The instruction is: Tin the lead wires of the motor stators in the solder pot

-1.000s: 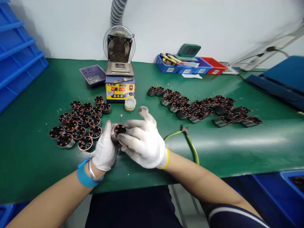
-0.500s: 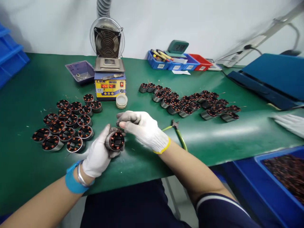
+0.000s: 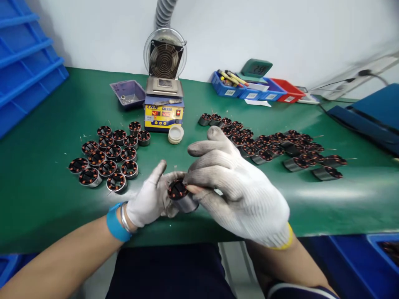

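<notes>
A motor stator [image 3: 184, 202], a steel ring with copper windings and a black core, sits tilted in my gloved left hand [image 3: 152, 195]. The fingers support it from behind and the thumb stands raised away from it. My right hand [image 3: 230, 191], in a white glove with grey-stained fingers, reaches over from the right. Its thumb and forefinger pinch at the stator's upper right rim. Whether a wire lead is between those fingertips cannot be made out. The other right fingers are curled or raised.
Finished-looking rows of stators [image 3: 107, 168] stand on the left; more stators [image 3: 274, 145], with wires sticking out, stand on the right. Behind are a solder pot [image 3: 163, 118], a small round tub [image 3: 176, 135], a purple tray [image 3: 127, 93] and parts bins [image 3: 230, 91].
My right hand has come nearer the camera and its fingertips have closed at the stator's rim. The left thumb has lifted off the stator. The view has shifted left, and the cutters are now hidden.
</notes>
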Demonstrator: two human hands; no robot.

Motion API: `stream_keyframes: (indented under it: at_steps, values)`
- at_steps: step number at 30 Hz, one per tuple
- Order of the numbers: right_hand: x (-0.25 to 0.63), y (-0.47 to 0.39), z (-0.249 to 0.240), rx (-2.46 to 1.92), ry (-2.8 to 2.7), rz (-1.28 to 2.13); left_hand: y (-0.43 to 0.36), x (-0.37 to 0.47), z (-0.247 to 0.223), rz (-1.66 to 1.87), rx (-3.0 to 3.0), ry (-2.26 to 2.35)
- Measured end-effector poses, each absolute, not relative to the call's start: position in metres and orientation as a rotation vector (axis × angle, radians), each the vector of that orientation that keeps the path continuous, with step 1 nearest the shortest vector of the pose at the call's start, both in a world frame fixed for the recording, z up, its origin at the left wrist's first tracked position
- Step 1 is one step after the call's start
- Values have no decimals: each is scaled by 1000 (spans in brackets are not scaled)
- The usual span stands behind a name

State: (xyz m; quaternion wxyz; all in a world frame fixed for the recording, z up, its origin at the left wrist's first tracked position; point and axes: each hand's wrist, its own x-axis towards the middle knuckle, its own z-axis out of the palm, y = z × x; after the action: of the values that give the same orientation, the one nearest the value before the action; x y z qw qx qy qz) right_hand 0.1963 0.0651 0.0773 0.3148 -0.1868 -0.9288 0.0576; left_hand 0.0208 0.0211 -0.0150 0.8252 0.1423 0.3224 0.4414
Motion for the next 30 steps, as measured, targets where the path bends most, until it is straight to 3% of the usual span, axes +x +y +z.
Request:
stream_keyframes:
  at_steps: [3,7,13,22,30]
  values:
    - [197,68,69,-511,-2430,158,19,19,-10,963,359,581]
    - [197,71,65,-490,-2374,195,21,16,-4,1295,222,563]
    - [196,73,62,-449,-2373,332,23,19,-11,935,410,567]
    - [203,79,40,-583,-1921,648,13,26,-9,969,558,680]
    - [195,63,-1,-976,-2365,570,16,36,-29,1429,899,1164]
